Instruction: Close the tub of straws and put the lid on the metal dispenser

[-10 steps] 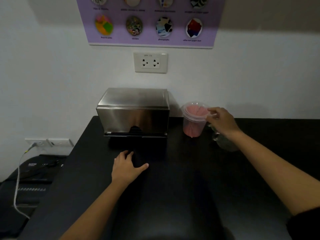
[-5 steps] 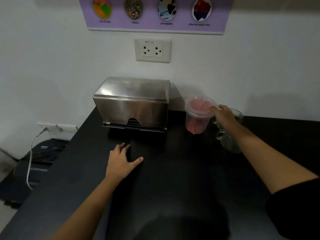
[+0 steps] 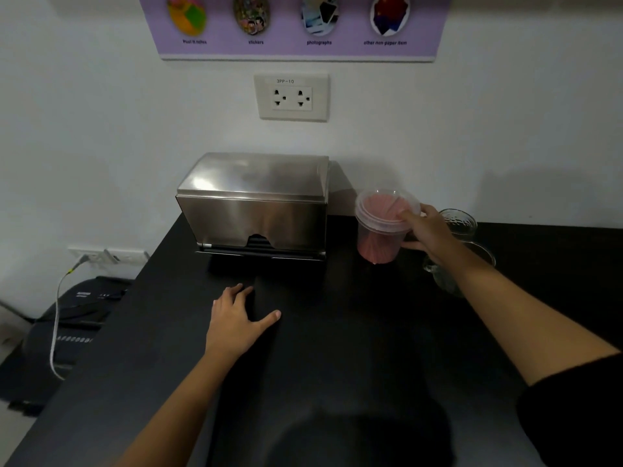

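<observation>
Your right hand (image 3: 429,230) gripped the tub of straws (image 3: 382,230) at its rim, fingers (image 3: 409,215) curled over the clear lid (image 3: 387,205), probably to press it shut. The tub stood just right of the metal dispenser (image 3: 256,205). In front of the dispenser, your left hand (image 3: 236,318) lay flat and empty on the black worktop (image 3: 337,348), likely bracing. A wall socket (image 3: 291,97) hung above the dispenser.
</observation>
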